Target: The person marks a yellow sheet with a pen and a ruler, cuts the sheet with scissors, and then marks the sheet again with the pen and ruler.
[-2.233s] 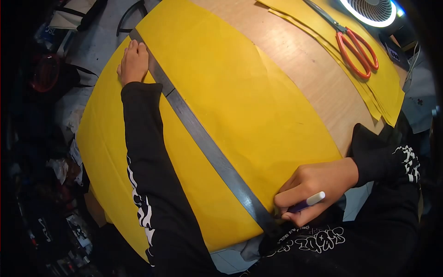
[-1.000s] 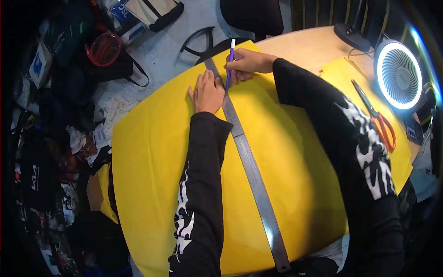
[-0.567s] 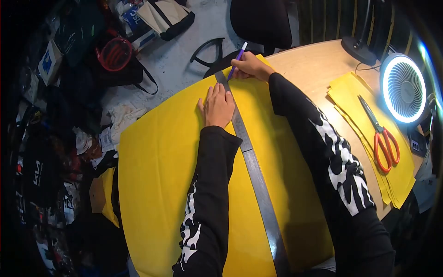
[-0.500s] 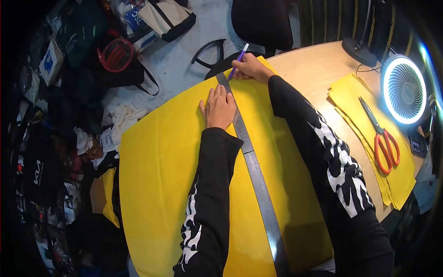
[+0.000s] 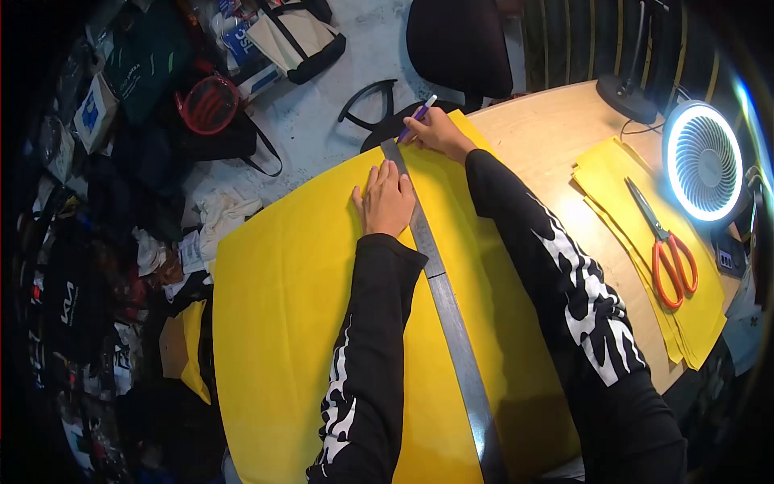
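A large yellow sheet (image 5: 282, 298) covers much of the wooden table. Lengthwise across it lies a long metal ruler (image 5: 455, 343), running from the far edge toward me. My left hand (image 5: 385, 200) rests on the sheet and the ruler's left edge near the far end, fingers spread and holding nothing. Just right of the ruler's far tip, my right hand (image 5: 439, 131) grips a purple pen (image 5: 421, 110) with a white end, its point down at the sheet beside the ruler.
On the right, orange-handled scissors (image 5: 673, 262) lie on folded yellow pieces (image 5: 613, 173). A lit round fan (image 5: 703, 161) and a black lamp base (image 5: 627, 97) stand beyond. A black chair (image 5: 459, 48) is behind the table; bags and clutter fill the floor at left.
The pen is tilted further over and its point has shifted slightly left, closer to the ruler. The whole view has moved slightly, while my left hand stays on the ruler.
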Demonstrator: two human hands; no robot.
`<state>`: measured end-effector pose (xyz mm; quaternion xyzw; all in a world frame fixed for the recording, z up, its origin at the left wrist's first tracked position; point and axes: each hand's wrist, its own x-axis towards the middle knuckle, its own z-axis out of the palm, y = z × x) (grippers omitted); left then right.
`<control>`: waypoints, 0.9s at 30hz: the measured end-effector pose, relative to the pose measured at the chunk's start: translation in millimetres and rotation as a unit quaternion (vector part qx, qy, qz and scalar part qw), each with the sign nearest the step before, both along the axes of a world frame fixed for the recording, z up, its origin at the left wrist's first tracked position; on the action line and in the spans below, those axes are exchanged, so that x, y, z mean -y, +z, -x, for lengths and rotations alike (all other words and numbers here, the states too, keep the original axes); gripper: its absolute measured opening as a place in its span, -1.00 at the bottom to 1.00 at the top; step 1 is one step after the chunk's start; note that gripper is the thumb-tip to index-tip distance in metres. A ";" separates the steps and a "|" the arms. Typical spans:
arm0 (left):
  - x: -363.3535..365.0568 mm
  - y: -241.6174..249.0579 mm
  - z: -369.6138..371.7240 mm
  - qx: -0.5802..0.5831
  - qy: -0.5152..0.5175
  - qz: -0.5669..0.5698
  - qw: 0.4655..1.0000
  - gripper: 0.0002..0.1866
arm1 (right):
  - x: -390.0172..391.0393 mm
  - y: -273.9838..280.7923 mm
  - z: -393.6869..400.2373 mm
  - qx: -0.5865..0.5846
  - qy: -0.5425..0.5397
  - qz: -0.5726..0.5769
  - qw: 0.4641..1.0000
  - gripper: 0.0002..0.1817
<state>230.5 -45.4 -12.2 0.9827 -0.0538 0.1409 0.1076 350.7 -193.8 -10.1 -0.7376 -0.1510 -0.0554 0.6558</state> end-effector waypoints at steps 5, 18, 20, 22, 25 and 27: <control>0.5 0.5 1.8 0.016 -0.002 0.006 1.000 -0.49 | -0.4 0.2 3.9 0.023 0.000 0.018 1.000 -0.65; 0.4 -2.5 -0.2 0.036 0.000 0.013 0.999 -0.52 | 14.5 8.6 55.9 0.058 0.063 0.064 0.994 -0.74; -0.5 -5.0 -1.3 0.040 -0.001 0.016 0.999 -0.52 | 19.8 15.4 78.9 0.073 0.068 0.083 0.992 -0.76; -0.4 -4.1 0.8 0.036 -0.005 0.019 0.999 -0.53 | 26.0 26.8 109.8 0.076 0.077 0.103 0.989 -0.79; -0.4 -2.7 -0.2 0.032 -0.007 0.015 0.999 -0.50 | 37.8 33.1 154.9 0.084 0.100 0.126 0.983 -0.82; 0.1 2.3 0.9 0.001 -0.001 0.003 1.000 -0.46 | 46.2 29.0 186.3 0.108 0.116 0.129 0.979 -0.82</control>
